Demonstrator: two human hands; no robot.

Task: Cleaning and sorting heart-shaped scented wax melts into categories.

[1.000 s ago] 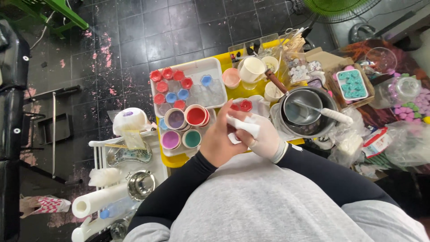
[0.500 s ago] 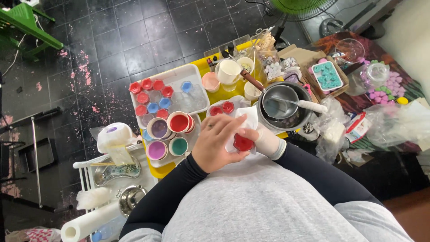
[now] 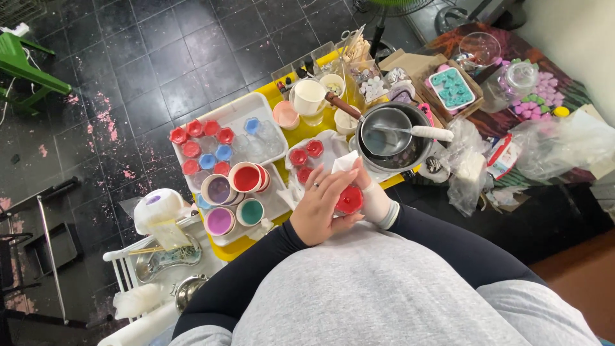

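A: Packaging, far right?
B: One open cardboard box (image 3: 416, 64), brown, flaps up, beside the dark pan; against it a smaller box (image 3: 453, 88) holding a teal mould tray.
A: Bags?
B: Large clear plastic bag (image 3: 560, 144), crumpled, right edge of the surface. Two smaller clear bags (image 3: 464, 163) hanging just right of the pan.
A: Printed packets?
B: One flat packet (image 3: 503, 157), white with red, between the small bags and the large one.
A: Labels, signs, screens?
B: None discernible.
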